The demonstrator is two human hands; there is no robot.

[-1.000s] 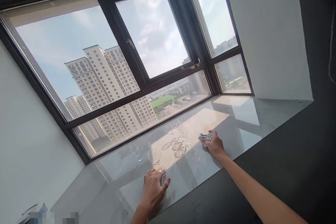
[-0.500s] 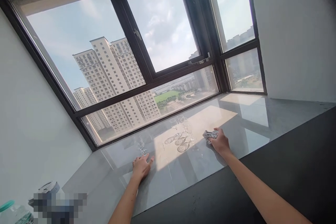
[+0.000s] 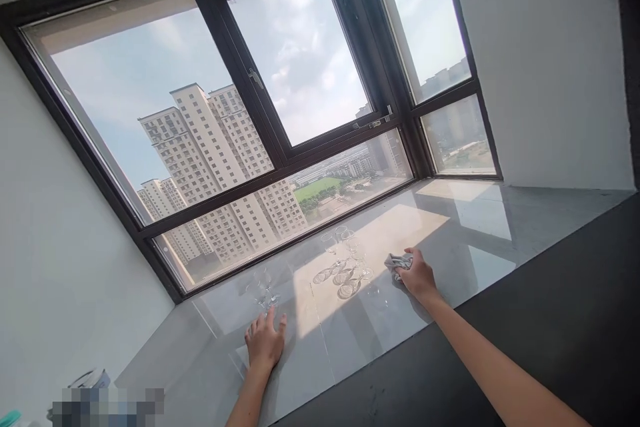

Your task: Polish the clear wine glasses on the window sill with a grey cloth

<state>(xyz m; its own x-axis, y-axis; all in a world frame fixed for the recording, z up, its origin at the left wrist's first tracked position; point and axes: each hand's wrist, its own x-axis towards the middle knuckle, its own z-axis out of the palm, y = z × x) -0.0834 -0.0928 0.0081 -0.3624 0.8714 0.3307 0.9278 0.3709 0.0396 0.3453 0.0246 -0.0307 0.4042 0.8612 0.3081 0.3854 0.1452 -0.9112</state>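
**Cloth right, palm left**

My right hand (image 3: pixel 419 277) grips a grey cloth (image 3: pixel 399 261) against the marble window sill (image 3: pixel 480 233), beside the wine glasses (image 3: pixel 345 257). My left hand (image 3: pixel 265 345) lies flat, grip wide, just short of a lone glass (image 3: pixel 262 287).

The right hand (image 3: pixel 419 277) hides most of the cloth (image 3: pixel 398 260); corner patch (image 3: pixel 107 405) pixelated

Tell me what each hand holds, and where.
Right hand grips the grey cloth by its near edge; left hand lies flat on the sill, holding nothing.
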